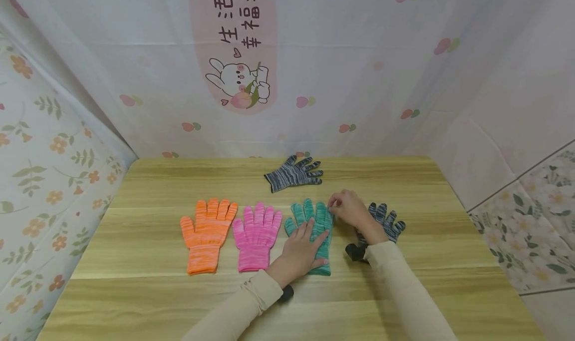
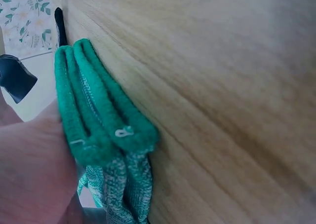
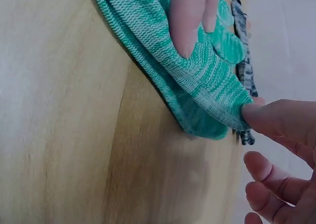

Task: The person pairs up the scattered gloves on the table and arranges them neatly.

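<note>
A pair of green knitted gloves [image 1: 307, 210] lies stacked on the table, one on top of the other; both cuffs [image 2: 106, 105] show in the left wrist view. My left hand [image 1: 297, 255] rests on the upper green glove with its fingers extended across the palm area. At the glove's right side, my right hand [image 1: 350, 210] pinches the tip of one glove finger [image 3: 224, 103] between thumb and forefinger. In the right wrist view that finger is lifted slightly off the glove below, and the other fingers of my right hand are loosely bent.
To the left lie a pink glove [image 1: 254, 233] and an orange glove [image 1: 206, 233]. One grey-black glove [image 1: 292, 175] lies near the back edge of the wooden table [image 1: 135, 246]. Another grey-black glove [image 1: 390, 223] is partly hidden under my right forearm. Printed curtains hang behind.
</note>
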Available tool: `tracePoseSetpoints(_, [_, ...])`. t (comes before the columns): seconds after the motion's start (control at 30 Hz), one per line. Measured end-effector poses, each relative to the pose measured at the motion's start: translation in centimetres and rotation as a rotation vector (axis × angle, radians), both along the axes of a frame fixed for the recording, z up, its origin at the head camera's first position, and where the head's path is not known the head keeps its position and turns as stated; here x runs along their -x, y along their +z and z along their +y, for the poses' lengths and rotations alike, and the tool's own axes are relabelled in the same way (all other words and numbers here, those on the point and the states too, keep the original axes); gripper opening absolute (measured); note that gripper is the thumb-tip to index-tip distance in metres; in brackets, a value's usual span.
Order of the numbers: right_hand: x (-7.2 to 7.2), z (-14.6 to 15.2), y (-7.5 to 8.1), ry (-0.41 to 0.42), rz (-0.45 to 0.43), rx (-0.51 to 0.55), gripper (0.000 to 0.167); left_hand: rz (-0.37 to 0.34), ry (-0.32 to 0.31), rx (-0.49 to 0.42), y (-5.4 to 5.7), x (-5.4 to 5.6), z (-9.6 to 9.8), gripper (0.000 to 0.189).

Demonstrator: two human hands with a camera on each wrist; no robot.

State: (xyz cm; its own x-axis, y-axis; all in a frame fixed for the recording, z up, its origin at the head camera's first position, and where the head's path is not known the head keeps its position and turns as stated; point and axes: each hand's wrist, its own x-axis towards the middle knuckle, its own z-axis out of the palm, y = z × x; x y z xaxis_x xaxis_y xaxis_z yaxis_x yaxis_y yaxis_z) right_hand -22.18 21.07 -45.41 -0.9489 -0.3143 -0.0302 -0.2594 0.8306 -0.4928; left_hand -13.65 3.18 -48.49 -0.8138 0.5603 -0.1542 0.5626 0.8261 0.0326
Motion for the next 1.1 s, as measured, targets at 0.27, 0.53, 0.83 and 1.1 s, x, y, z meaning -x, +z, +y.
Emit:
tracePoseSetpoints(0.27, [-0.2, 0.2, 0.3, -0.09, -0.068, -0.109, 0.014, 0.034, -0.016, 0.013, 0.0, 0.0, -0.1, 0.069])
tracePoseSetpoints(0.53, [0.3, 0.3, -0.9, -0.124, -0.097, -0.173, 0.019, -0.005, -0.025, 0.024, 0.5, -0.4, -0.2, 0.065])
tracePoseSetpoints(0.83, [-0.1, -0.5, -0.7, -0.112, -0.042, -0.188, 0.015, -0.013, -0.063, -0.193, -0.3, -0.2, -1.4, 0.069])
tracePoseSetpoints(1.1, [-3.9, -2.2, 0.9, -0.078, -0.076, -0.034, 0.014, 0.031, -0.003, -0.358, 1.2, -1.5, -2.8, 0.044])
